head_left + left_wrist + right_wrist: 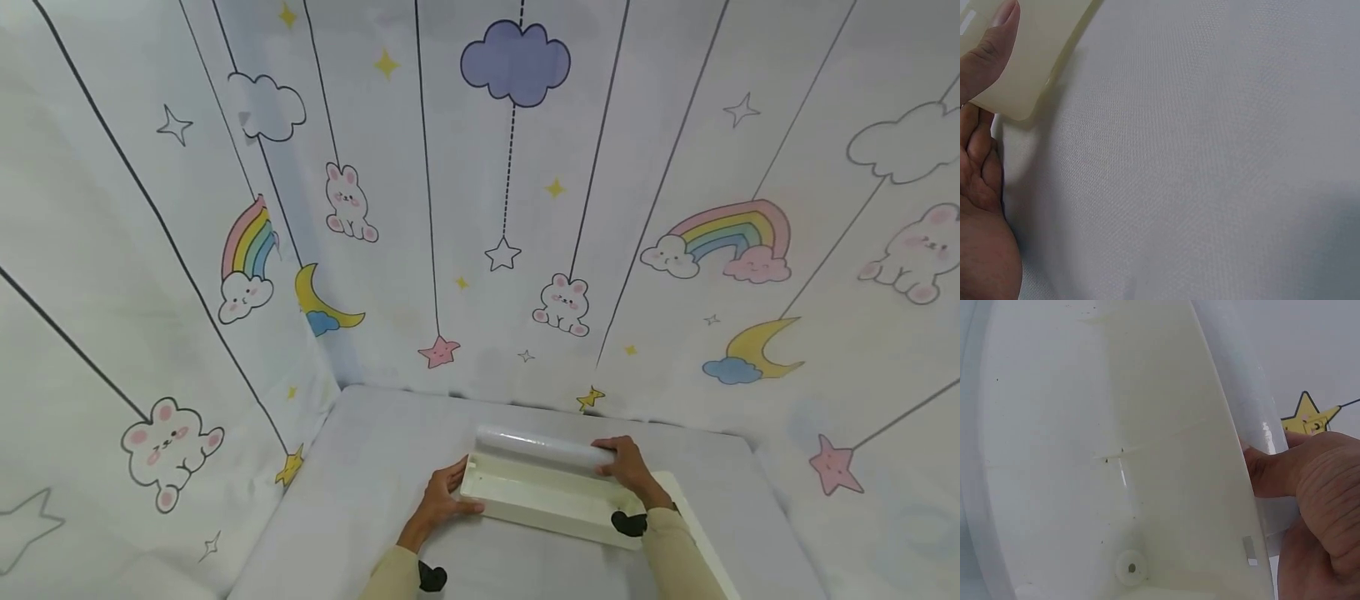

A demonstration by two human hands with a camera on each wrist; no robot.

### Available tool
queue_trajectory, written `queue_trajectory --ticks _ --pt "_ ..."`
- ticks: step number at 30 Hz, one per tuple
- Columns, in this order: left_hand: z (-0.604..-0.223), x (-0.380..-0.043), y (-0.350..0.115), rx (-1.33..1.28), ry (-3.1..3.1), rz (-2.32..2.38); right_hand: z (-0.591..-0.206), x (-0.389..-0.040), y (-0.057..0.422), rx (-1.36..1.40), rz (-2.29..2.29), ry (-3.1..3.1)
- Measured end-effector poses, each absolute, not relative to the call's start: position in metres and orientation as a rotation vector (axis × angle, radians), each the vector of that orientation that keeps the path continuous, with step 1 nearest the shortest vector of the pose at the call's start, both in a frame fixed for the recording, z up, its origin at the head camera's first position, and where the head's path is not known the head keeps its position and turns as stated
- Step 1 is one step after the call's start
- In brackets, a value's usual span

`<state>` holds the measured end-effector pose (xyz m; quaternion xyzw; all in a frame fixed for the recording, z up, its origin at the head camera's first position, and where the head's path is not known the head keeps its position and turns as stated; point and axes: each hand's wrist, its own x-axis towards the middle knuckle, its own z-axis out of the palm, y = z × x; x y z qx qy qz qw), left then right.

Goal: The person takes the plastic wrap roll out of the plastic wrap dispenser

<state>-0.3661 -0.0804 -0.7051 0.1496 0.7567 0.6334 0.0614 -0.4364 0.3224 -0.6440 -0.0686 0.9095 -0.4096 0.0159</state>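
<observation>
A long cream plastic box (551, 521), open at the top, lies across the table. My left hand (441, 498) grips its left end, thumb on the near side and fingers on the far side. In the left wrist view the thumb presses the corner of the box (1035, 69). Behind the box lies a shiny, whitish roll of plastic wrap (525, 443). My right hand (632, 468) grips that roll near its right end. The right wrist view has the roll (1244, 375) along the box's outer wall, and a small round fitting (1130, 567) inside the box.
A second long cream piece (703, 542) lies at the right, partly under the right forearm. White cloth (390, 450) covers the table. Printed curtains (480, 167) with rabbits, stars and clouds rise behind and on both sides.
</observation>
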Motion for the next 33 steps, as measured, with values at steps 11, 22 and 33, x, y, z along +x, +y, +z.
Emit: queue_trajectory --ticks 11,22,33 --pt "-0.7035 -0.3663 -0.079 0.408 2.277 1.923 -0.6467 -0.4366 0.3209 -0.191 -1.248 2.82" --pt "-0.7018 -0.3672 -0.0824 0.44 2.315 1.909 -0.6447 -0.4419 0.3152 -0.202 -1.243 2.823" --pt "-0.7062 -0.3649 -0.0833 0.617 2.385 1.935 -0.6475 -0.4374 0.3133 -0.216 -1.201 2.894"
